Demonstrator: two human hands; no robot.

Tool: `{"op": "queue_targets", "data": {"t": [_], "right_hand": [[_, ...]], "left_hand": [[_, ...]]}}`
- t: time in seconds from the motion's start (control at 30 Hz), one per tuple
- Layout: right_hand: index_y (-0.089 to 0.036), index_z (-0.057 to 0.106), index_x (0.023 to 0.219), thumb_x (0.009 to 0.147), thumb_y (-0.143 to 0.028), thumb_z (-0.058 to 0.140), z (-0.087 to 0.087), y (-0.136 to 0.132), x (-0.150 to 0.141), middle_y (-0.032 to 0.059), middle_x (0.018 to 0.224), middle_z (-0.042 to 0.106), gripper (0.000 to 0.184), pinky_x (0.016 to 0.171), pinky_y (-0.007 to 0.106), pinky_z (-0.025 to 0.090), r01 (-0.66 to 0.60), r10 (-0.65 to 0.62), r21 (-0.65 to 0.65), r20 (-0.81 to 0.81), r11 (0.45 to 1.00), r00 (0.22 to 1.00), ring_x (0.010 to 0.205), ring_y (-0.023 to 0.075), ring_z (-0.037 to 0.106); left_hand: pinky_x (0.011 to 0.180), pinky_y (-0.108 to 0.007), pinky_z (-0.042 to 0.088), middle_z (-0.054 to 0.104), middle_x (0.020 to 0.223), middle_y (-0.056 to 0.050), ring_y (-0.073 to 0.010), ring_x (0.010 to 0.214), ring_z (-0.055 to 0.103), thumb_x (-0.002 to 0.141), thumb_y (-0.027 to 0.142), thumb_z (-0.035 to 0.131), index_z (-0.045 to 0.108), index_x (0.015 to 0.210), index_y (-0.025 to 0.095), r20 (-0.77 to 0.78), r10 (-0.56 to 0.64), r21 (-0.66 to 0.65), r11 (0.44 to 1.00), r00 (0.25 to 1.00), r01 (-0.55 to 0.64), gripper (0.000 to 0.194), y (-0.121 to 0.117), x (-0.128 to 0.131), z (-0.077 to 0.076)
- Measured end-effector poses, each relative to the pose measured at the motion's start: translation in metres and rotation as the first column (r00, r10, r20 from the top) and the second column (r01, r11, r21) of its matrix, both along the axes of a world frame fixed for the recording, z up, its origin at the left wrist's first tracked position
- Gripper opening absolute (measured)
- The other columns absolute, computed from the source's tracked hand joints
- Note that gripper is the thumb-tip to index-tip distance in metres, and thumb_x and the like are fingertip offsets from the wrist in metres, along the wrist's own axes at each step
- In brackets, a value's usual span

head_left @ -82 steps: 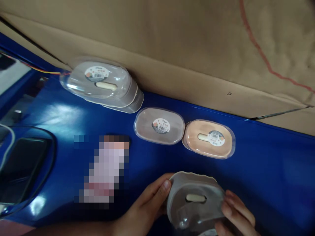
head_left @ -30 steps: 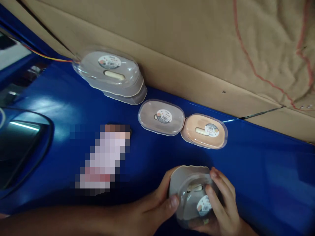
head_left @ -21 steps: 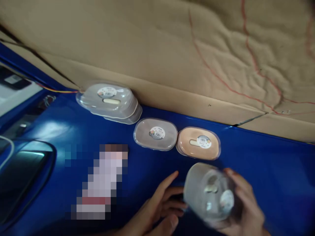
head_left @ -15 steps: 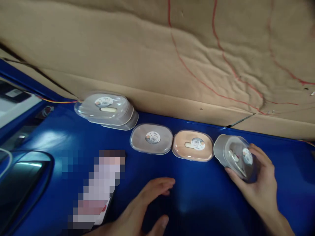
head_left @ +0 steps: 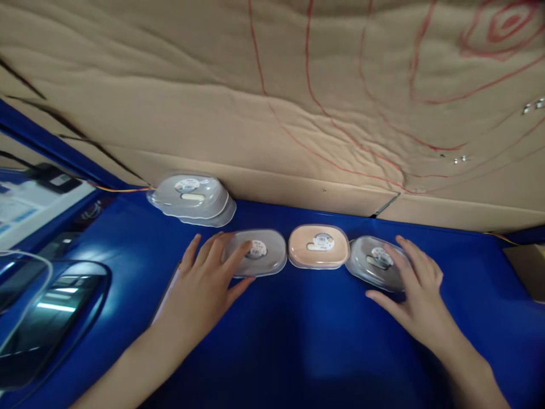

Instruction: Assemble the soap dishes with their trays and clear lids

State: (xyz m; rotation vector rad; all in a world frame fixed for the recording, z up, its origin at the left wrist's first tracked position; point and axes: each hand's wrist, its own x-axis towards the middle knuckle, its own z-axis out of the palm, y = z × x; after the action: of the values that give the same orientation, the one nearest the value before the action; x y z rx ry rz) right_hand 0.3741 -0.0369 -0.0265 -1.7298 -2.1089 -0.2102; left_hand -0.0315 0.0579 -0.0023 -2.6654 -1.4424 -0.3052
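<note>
1. Along the far edge of the blue table (head_left: 276,352) stands a brown cardboard wall (head_left: 191,125) marked with wavy red lines (head_left: 309,57).
2. Near the table's far left corner is a stack of clear-covered grey boxes (head_left: 191,213), close against the cardboard; a red-and-yellow wire (head_left: 121,190) runs out behind it.
3. Toward the left edge lie a dark, glossy flat device (head_left: 42,324) and looped cables (head_left: 106,284). A phone (head_left: 164,298) is mostly hidden beneath the left hand (head_left: 200,292).
4. A brown object (head_left: 528,264) sits toward the right edge, only partly in view.
5. Three oblong, round-cornered boxes rest flat in a row near the far edge: a left grey box (head_left: 272,258), a peach box (head_left: 319,257) just beside it, and a right grey box (head_left: 372,270) set slightly askew.
6. Each has a clear cover and a round white label; a pale, pill-shaped piece shows on the peach and right grey ones.
7. The left hand's fingers are spread over the left grey box's left end, blocking part of it.
8. The right hand (head_left: 426,307) has parted fingers about the right grey box's right end. Neither hand grips firmly; whether the fingertips touch, I cannot tell.
</note>
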Motion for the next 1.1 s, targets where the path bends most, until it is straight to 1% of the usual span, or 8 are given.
{"op": "queue_targets", "data": {"t": [0.13,0.3,0.43,0.63,0.77,0.83,0.97,1.1], "right_hand": [[-0.021,0.054,0.151,0.101,-0.033,0.070,0.006,-0.017,-0.043,0.0172,0.150,0.058,0.054,0.119,0.055,0.038,-0.220,0.224,0.077,-0.046,0.972,0.973,0.143,0.0351,0.053],[-0.022,0.054,0.151,0.096,-0.066,0.067,0.003,-0.043,-0.098,0.0149,0.159,0.053,0.071,0.126,0.059,0.034,-0.541,0.534,-0.007,-0.149,0.841,0.832,0.153,0.0359,0.043],[-0.017,0.051,0.154,0.096,-0.046,0.076,-0.003,-0.041,-0.105,0.0164,0.154,0.059,0.070,0.121,0.057,0.044,-0.530,0.509,-0.138,-0.161,0.836,0.845,0.152,0.0353,0.045],[-0.018,0.030,0.165,0.087,-0.068,0.077,-0.021,-0.038,-0.092,0.0236,0.168,0.034,0.104,0.113,0.046,0.055,-0.462,0.363,-0.198,-0.390,0.864,0.846,0.153,0.0365,0.044],[-0.020,0.022,0.169,0.082,-0.077,0.076,-0.030,-0.045,-0.090,0.0229,0.174,0.017,0.117,0.120,0.056,0.046,-0.458,0.411,-0.078,-0.326,0.886,0.851,0.158,0.0417,0.032],[-0.020,0.031,0.166,0.083,-0.077,0.075,-0.028,-0.045,-0.089,0.0215,0.173,0.025,0.110,0.124,0.060,0.040,-0.547,0.515,-0.054,-0.271,0.836,0.813,0.155,0.0411,0.036],[-0.023,0.053,0.153,0.090,-0.060,0.078,-0.018,-0.040,-0.092,0.0158,0.155,0.057,0.078,0.123,0.057,0.042,-0.656,0.624,-0.234,-0.202,0.717,0.754,0.143,0.0342,0.053],[-0.020,0.060,0.147,0.091,-0.049,0.078,-0.011,-0.036,-0.097,0.0173,0.151,0.060,0.066,0.118,0.052,0.050,-0.654,0.622,-0.273,-0.207,0.705,0.756,0.147,0.0340,0.049]], "left_hand": [[0.093,-0.062,0.061,0.057,0.141,-0.023,-0.0423,0.120,0.067,0.103,0.033,0.058,0.054,0.143,0.023,0.058,-0.035,-0.037,0.999,0.998,0.038,0.042,-0.053,-0.003,-0.009],[0.089,-0.053,0.064,0.058,0.147,-0.018,-0.0387,0.118,0.065,0.092,0.028,0.074,0.057,0.144,0.029,0.182,-0.271,-0.161,0.940,0.945,0.300,0.054,-0.101,0.030,-0.017],[0.094,-0.062,0.059,0.058,0.149,-0.020,-0.0418,0.122,0.064,0.080,0.028,0.088,0.059,0.142,0.030,0.241,-0.319,-0.244,0.894,0.916,0.376,0.069,-0.086,0.053,-0.017],[0.098,-0.052,0.063,0.056,0.146,-0.013,-0.0374,0.129,0.063,0.072,0.041,0.094,0.063,0.136,0.032,0.489,-0.063,-0.592,0.709,0.870,0.384,0.073,-0.063,0.044,-0.019],[0.107,-0.053,0.060,0.049,0.152,-0.012,-0.0352,0.134,0.062,0.083,0.042,0.085,0.057,0.138,0.032,0.503,0.094,-0.539,0.811,0.859,0.227,0.062,-0.051,0.025,-0.020],[0.109,-0.057,0.058,0.047,0.153,-0.011,-0.0360,0.136,0.061,0.087,0.043,0.082,0.054,0.138,0.033,0.448,0.125,-0.509,0.850,0.885,0.138,0.059,-0.042,0.017,-0.019],[0.110,-0.064,0.055,0.045,0.158,-0.013,-0.0395,0.143,0.055,0.094,0.046,0.074,0.051,0.143,0.032,0.327,0.077,-0.487,0.868,0.942,0.098,0.056,-0.031,0.009,-0.021],[0.115,-0.064,0.050,0.035,0.170,-0.017,-0.0413,0.154,0.043,0.105,0.045,0.057,0.036,0.160,0.030,0.285,-0.019,-0.479,0.863,0.958,0.159,0.060,-0.032,0.014,-0.020]]}}
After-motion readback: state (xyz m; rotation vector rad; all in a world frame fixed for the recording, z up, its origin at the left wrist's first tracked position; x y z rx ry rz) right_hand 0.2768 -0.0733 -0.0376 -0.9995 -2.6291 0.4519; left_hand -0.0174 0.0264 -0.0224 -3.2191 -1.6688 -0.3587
